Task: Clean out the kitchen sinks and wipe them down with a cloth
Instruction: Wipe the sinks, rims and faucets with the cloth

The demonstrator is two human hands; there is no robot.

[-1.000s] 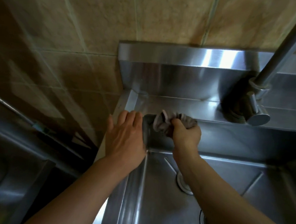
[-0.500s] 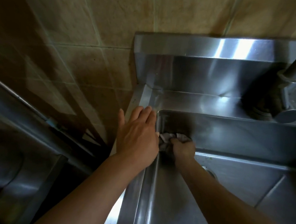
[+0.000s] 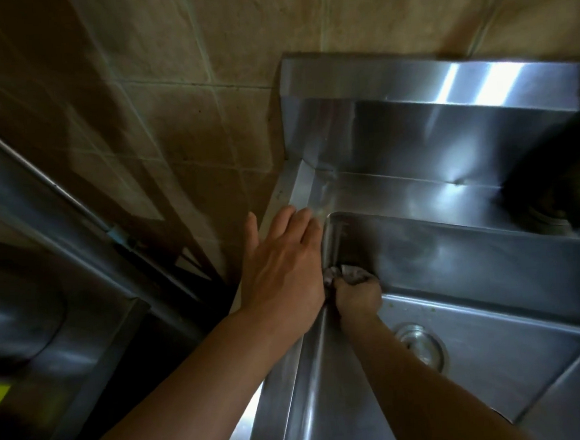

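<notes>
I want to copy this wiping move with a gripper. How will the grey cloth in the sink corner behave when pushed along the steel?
The cloth is bunched in folds in the right hand, so it is probably floppy and will likely deform rather than slide as one piece. It looks small and light. The sink wall looks smooth, so drag is probably low.

We see two bare forearms reaching in from the lower edge of the view, with no sleeves, gloves, watch or rings on them. Our left hand [image 3: 282,272] and right hand [image 3: 357,299] are uncovered too, and nothing is worn at either wrist.
</notes>
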